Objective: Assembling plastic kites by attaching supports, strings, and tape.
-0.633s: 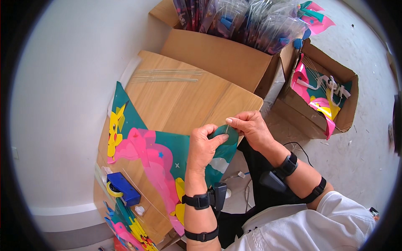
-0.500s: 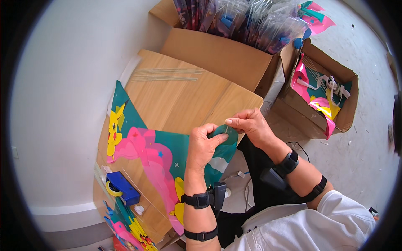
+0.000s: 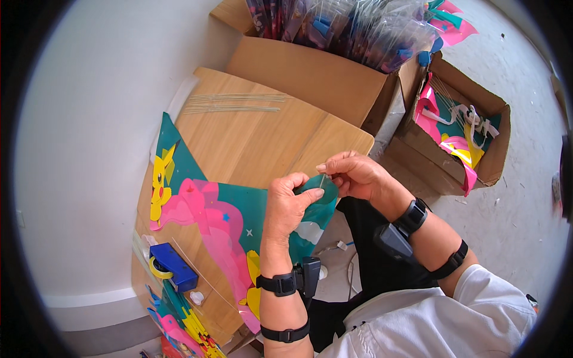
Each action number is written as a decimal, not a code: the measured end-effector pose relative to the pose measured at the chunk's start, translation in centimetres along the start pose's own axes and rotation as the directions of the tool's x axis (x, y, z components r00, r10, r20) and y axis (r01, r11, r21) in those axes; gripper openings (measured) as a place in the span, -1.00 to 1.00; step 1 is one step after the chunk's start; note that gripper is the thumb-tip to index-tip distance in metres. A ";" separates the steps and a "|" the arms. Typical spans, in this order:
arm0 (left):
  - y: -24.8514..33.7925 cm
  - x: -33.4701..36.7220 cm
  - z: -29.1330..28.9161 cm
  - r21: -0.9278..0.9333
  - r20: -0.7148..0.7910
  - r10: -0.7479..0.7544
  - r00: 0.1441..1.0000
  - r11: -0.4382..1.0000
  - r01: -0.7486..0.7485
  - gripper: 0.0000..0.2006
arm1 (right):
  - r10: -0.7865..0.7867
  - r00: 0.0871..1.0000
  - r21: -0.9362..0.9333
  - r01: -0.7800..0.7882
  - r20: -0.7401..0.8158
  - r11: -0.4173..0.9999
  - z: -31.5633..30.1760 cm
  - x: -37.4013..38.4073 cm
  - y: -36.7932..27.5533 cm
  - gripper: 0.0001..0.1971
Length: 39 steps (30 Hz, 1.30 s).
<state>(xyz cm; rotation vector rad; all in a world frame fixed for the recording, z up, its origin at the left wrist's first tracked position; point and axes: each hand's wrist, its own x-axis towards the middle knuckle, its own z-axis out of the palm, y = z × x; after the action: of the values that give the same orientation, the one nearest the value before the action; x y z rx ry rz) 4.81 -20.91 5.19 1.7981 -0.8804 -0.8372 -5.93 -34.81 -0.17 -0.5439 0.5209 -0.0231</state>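
Note:
A kite-like sheet of teal film (image 3: 236, 197), printed with pink shapes and yellow cartoon figures, lies spread over the table's left and near side. Its right-hand corner is lifted off the table edge between my hands. My left hand (image 3: 285, 206) is closed on that corner, thumb on top and fingers behind. Just to the right, my right hand (image 3: 361, 178) pinches the upper end of a thin pale rod (image 3: 323, 181) at the sheet's edge, thumb against forefinger. How far the rod runs inside the film is hidden by my fingers.
Several thin pale sticks (image 3: 233, 108) lie at the table's far side. A blue tape dispenser (image 3: 179, 271) stands near left, beside bundled colourful film pieces (image 3: 176, 331). Beyond the table is a carton (image 3: 304, 65) of plastic-wrapped items; a smaller carton (image 3: 444, 160) on the right holds similar film.
My right hand has shifted slightly left and its fingers have curled in closer at the corner. My left hand keeps its hold nearly in place.

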 end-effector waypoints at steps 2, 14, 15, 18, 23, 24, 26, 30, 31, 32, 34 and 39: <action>0.0 -0.1 -0.2 0.003 -0.004 -0.004 1.000 1.000 0.004 -0.90 | -0.085 0.996 -0.089 0.083 -0.017 0.993 0.6 -0.4 0.0 -0.78; 0.0 -0.1 -0.2 -0.041 -0.006 -0.035 0.999 0.999 0.035 -0.92 | -0.708 0.705 -0.654 0.519 -0.035 0.550 1.8 -1.0 2.4 -0.71; 0.0 0.0 -0.2 -0.044 -0.002 -0.034 0.999 0.998 0.034 -0.92 | -0.726 0.687 -0.684 0.516 -0.029 0.516 1.8 -1.1 2.4 -0.72; -0.4 0.0 -0.3 -0.049 0.000 -0.029 1.000 0.998 0.029 -0.92 | -0.782 0.623 -0.758 0.511 0.002 0.405 2.4 -1.4 2.6 -0.75; -0.5 0.0 -0.3 -0.066 0.015 -0.032 0.999 0.997 0.033 -0.92 | -0.829 0.552 -0.846 0.482 0.090 0.229 2.7 -1.6 2.7 -0.79; -0.6 0.0 -0.4 -0.062 0.022 -0.029 0.999 0.998 0.030 -0.92 | -0.823 0.557 -0.850 0.483 0.113 0.211 2.8 -1.6 2.6 -0.79; -0.8 0.1 -0.3 -0.047 0.023 -0.017 1.000 0.999 0.018 -0.92 | -0.810 0.566 -0.858 0.483 0.157 0.172 2.8 -1.7 2.5 -0.79; -1.2 0.2 -0.1 -0.041 0.001 0.004 1.000 0.999 -0.004 -0.93 | -0.802 0.571 -0.846 0.505 0.178 0.172 2.7 -1.3 2.7 -0.78; -1.3 0.2 -0.1 -0.050 -0.004 0.008 1.000 0.999 -0.008 -0.93 | -0.789 0.595 -0.830 0.512 0.156 0.222 2.6 -1.3 2.8 -0.78; -1.3 0.2 0.0 -0.069 0.002 -0.002 1.000 0.998 0.002 -0.93 | -0.774 0.619 -0.812 0.516 0.134 0.272 2.6 -1.4 3.0 -0.77; -1.2 0.0 0.0 -0.107 0.014 -0.021 1.000 0.994 0.022 -0.92 | -0.760 0.642 -0.793 0.513 0.099 0.330 2.3 -1.2 3.4 -0.76; -1.7 0.0 0.0 -0.084 -0.005 0.009 1.000 0.996 -0.009 -0.90 | -0.735 0.674 -0.782 0.496 0.073 0.378 2.3 -1.3 3.8 -0.76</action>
<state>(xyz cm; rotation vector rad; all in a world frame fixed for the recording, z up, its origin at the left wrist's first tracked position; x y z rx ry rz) 5.17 -20.38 3.62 1.7214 -0.8377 -0.8517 -6.39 -30.16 0.23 -1.6023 0.5708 -0.6773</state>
